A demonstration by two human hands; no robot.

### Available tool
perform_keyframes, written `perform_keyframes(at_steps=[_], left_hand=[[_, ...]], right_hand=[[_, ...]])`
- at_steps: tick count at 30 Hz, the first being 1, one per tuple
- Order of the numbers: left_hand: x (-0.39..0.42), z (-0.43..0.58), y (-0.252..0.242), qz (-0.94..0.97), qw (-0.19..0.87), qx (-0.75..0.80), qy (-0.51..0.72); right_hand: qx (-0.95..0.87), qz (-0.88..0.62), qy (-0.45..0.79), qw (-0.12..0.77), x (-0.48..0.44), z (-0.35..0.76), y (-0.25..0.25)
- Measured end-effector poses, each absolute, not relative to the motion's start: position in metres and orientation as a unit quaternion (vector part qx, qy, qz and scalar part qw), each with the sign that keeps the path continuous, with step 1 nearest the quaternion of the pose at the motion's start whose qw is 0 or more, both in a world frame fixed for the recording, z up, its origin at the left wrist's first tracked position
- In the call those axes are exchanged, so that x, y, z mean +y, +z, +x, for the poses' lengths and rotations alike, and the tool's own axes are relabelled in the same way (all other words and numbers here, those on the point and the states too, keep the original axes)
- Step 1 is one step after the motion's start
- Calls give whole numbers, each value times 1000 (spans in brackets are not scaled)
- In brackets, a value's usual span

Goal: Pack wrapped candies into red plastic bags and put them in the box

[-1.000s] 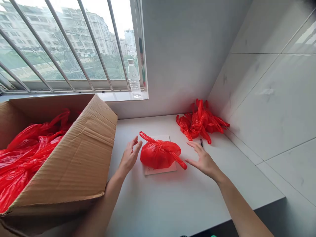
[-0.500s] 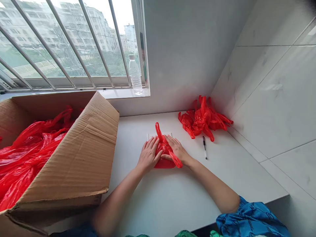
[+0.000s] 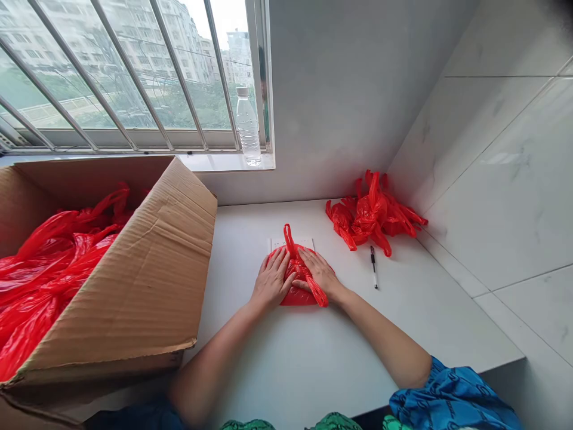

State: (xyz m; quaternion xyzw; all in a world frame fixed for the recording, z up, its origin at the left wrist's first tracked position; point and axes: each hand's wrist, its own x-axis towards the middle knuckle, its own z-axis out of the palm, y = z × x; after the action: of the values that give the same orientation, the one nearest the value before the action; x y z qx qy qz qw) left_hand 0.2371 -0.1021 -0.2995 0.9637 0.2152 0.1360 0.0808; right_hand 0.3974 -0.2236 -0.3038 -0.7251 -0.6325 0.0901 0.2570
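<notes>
Firmly pressed down on a paper sheet (image 3: 290,243): a red plastic bag (image 3: 295,297), its handle (image 3: 289,237) sticking up; left hand (image 3: 272,279) and right hand (image 3: 319,272) laid open, palms flat, seemingly pinching nothing; folds beneath half hidden.

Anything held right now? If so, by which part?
No grip: left hand and right hand press flat on the body of the red plastic bag, either side of its handle.
</notes>
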Motion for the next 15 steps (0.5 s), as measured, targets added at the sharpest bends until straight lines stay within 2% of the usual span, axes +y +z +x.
perform_keyframes(at_steps=[10,15], left_hand=[[-102,238,-302,962,101,212,141],[-100,238,-304,955,131,206,169]], right_hand=[[-643,-727,69,228,-222,397,-308],[-644,-718,68,256,-222,397,-311]])
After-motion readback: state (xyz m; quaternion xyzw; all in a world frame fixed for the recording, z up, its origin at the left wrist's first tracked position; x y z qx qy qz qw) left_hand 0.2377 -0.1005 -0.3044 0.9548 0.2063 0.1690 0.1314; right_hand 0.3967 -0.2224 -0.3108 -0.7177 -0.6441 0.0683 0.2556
